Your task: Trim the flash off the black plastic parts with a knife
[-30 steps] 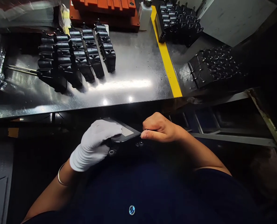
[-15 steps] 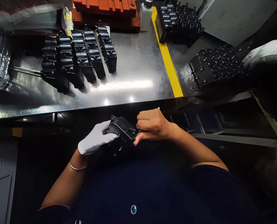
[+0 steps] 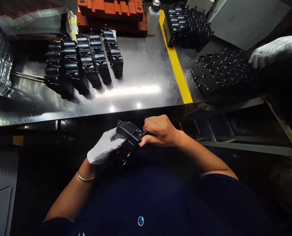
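Note:
My left hand (image 3: 104,149), in a white glove, grips a black plastic housing (image 3: 126,139) in front of my body, just below the near edge of the steel table (image 3: 141,82). My bare right hand (image 3: 159,131) is closed and pinches at the right end of the same housing, with what looks like a thin tool between its fingers. The underside of the part is hidden by my hands.
Rows of black housings (image 3: 83,64) lie on the table's left half. An orange block (image 3: 111,13) and a white bottle (image 3: 152,16) stand at the back. Right of the yellow stripe (image 3: 176,62) are more black parts (image 3: 187,24), a pin tray (image 3: 219,70) and another person's gloved hand (image 3: 273,49).
The housing has been turned over in my hands, from flat side up to moulded side up. Another person's gloved hand has come in at the right, over the pin tray.

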A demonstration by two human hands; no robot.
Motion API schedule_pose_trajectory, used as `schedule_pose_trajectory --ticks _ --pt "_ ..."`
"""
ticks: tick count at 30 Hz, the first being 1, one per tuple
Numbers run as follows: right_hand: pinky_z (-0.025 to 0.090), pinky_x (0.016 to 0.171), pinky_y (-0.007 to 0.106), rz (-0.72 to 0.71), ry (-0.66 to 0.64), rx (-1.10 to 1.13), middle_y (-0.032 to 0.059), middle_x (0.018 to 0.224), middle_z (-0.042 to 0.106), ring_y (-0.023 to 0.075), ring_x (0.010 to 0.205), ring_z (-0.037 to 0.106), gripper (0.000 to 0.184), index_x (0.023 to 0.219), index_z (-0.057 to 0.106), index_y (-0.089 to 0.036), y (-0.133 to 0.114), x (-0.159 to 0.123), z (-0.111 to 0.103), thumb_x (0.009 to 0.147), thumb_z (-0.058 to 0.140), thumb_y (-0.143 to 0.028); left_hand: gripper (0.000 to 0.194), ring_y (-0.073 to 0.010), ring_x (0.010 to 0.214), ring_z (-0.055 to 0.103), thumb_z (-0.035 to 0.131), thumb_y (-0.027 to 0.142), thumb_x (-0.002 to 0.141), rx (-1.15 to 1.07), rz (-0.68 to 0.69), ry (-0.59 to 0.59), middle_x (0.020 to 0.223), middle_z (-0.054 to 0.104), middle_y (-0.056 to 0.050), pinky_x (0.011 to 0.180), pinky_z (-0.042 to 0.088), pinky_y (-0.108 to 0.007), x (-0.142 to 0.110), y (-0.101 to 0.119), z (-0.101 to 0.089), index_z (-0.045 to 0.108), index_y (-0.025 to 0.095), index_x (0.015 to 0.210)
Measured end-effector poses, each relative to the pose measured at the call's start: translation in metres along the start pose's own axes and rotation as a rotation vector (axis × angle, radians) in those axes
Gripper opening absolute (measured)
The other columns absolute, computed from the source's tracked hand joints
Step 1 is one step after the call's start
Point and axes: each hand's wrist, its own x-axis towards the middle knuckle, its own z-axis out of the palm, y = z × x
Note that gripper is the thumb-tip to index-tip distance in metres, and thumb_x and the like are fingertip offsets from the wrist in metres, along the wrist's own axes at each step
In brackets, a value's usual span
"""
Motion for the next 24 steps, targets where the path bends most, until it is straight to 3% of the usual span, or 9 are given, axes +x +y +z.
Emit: schedule_pose_trajectory --ticks 4,7,12,14,15,17,19,21,24 --pt "0.025 0.048 0.023 0.062 -0.169 0.194 -0.0036 0.051 0.047 0.0062 0.047 0.042 0.057 0.056 0.042 -0.018 0.003 -0.005 -0.005 0.091 0.049 -0.063 0.054 -0.0249 0.079 0.066 0.076 0.057 0.070 0.053 0.001 -0.039 0.088 0.073 -0.009 0.068 0.055 -0.032 0.001 0.005 -0.009 0.073 0.014 0.103" --pt "0.029 0.046 0.021 0.134 -0.082 0.348 -0.0042 0.050 0.048 0.0053 0.045 0.042 0.055 0.056 0.049 -0.017 0.004 -0.010 -0.007 0.088 0.055 -0.062 0.053 -0.0262 0.082 0.069 0.078 0.049 0.070 0.239 -0.012 -0.055 0.094 0.075 -0.008 0.071 0.057 -0.034 0.003 0.019 -0.014 0.071 0.018 0.113" --pt "0.047 0.055 0.020 0.426 -0.044 0.464 0.0019 0.077 0.069 0.0103 0.062 0.062 0.041 0.094 0.069 -0.015 -0.003 -0.011 0.002 0.075 0.076 -0.051 0.052 -0.0279 0.087 0.070 0.078 0.048 0.071 0.604 0.094 -0.132 0.100 0.075 -0.007 0.077 0.057 -0.039 0.007 0.034 -0.007 0.069 0.023 0.116" --pt "0.046 0.054 0.020 0.528 0.006 0.495 0.0004 0.074 0.069 0.0092 0.059 0.059 0.032 0.091 0.070 -0.015 -0.003 -0.014 0.005 0.075 0.076 -0.043 0.050 -0.0273 0.092 0.069 0.079 0.044 0.072 0.649 0.209 0.022 0.102 0.073 -0.006 0.084 0.056 -0.041 0.008 0.029 -0.005 0.067 0.024 0.117" --pt "0.044 0.052 0.020 0.591 0.092 0.497 -0.0007 0.070 0.067 0.0084 0.056 0.056 0.030 0.088 0.070 -0.015 -0.002 -0.016 0.007 0.075 0.076 -0.041 0.051 -0.0268 0.096 0.068 0.080 0.041 0.072 0.643 0.279 0.198 0.105 0.071 -0.006 0.089 0.054 -0.041 0.008 0.025 -0.005 0.066 0.025 0.118" --pt "0.041 0.050 0.020 0.738 0.341 0.506 -0.0024 0.065 0.062 0.0075 0.053 0.051 0.032 0.085 0.070 -0.015 0.002 -0.024 0.012 0.075 0.075 -0.045 0.061 -0.0249 0.106 0.064 0.084 0.032 0.069 0.494 0.396 0.615 0.115 0.067 -0.006 0.100 0.048 -0.041 0.008 0.016 -0.006 0.060 0.025 0.124" --pt "0.037 0.048 0.020 0.869 0.581 0.561 -0.0042 0.060 0.056 0.0068 0.050 0.045 0.038 0.082 0.067 -0.016 0.007 -0.031 0.021 0.076 0.072 -0.053 0.070 -0.0227 0.112 0.061 0.087 0.028 0.066 0.154 0.374 0.799 0.123 0.062 -0.006 0.103 0.047 -0.039 0.009 0.008 -0.004 0.055 0.026 0.128" --pt "0.032 0.044 0.020 0.952 0.704 0.640 -0.0055 0.057 0.050 0.0060 0.048 0.039 0.045 0.081 0.064 -0.016 0.006 -0.034 0.035 0.077 0.068 -0.061 0.067 -0.0234 0.115 0.061 0.087 0.030 0.066 -0.227 0.189 0.607 0.128 0.062 -0.007 0.100 0.051 -0.041 0.009 0.004 0.004 0.056 0.026 0.126" --pt "0.033 0.043 0.020 0.962 0.581 0.739 -0.0051 0.061 0.051 0.0059 0.049 0.038 0.052 0.089 0.065 -0.016 -0.004 -0.027 0.059 0.072 0.071 -0.065 0.044 -0.0249 0.119 0.062 0.081 0.034 0.074 -0.577 -0.040 0.335 0.126 0.066 -0.008 0.095 0.056 -0.038 0.009 0.004 0.022 0.065 0.023 0.113"
